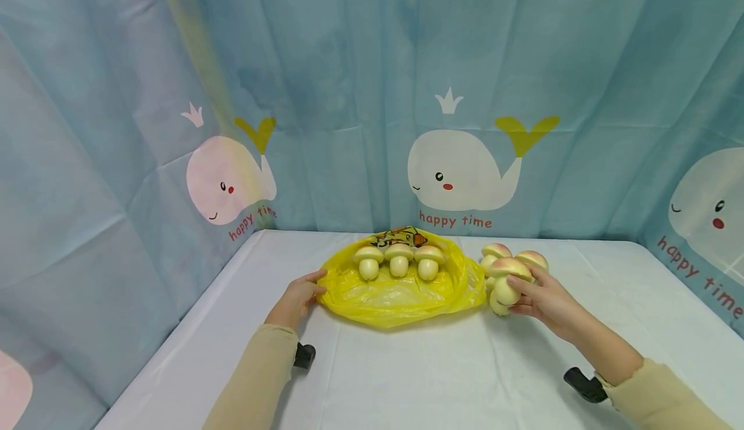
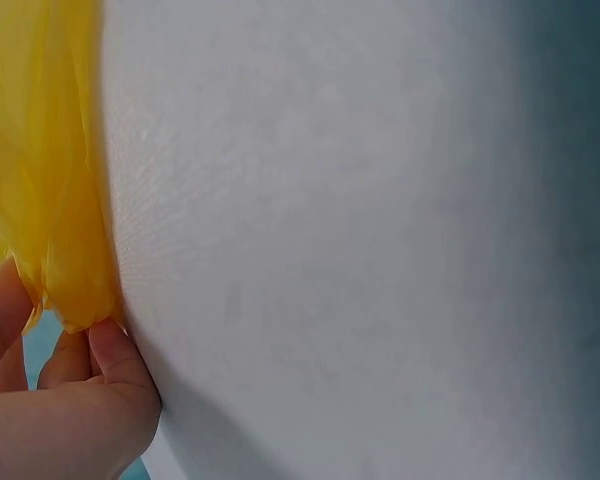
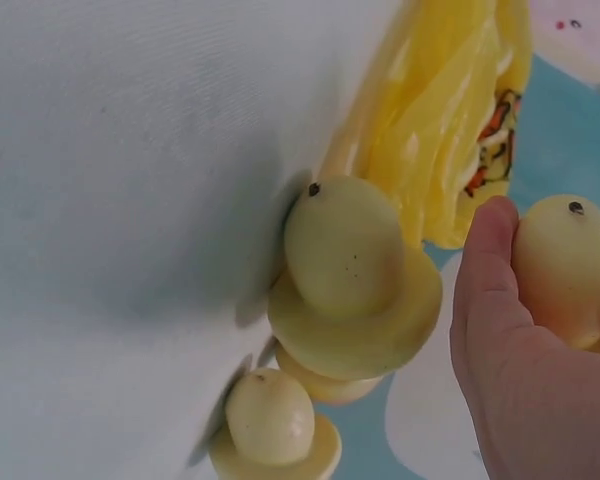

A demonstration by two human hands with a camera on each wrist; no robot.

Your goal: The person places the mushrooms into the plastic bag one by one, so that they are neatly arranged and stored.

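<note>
A yellow plastic bag (image 1: pixel 383 310) with a printed picture lies spread on the white table. Three mushrooms with pinkish-cream caps, one of them the middle mushroom (image 1: pixel 399 261), sit in a row within the bag's outline. At the bag's left edge, my left hand (image 1: pixel 298 297) pinches the gathered plastic (image 2: pixel 75 250) between thumb and fingers. My right hand (image 1: pixel 549 304) holds a mushroom (image 1: pixel 508 268), its pale stem (image 3: pixel 568 270) showing in the right wrist view. Beneath and behind this one are several more mushrooms (image 3: pixel 355 265) on the table, partly hidden in the head view.
White cloth covers the table (image 1: pixel 372 378). A blue curtain (image 1: pixel 349 94) with printed whales hangs along the back and sides. Each wrist carries a black device, such as the right wrist's device (image 1: pixel 584 385). The bag's right handle loop (image 1: pixel 475 281) lies close to the loose mushrooms.
</note>
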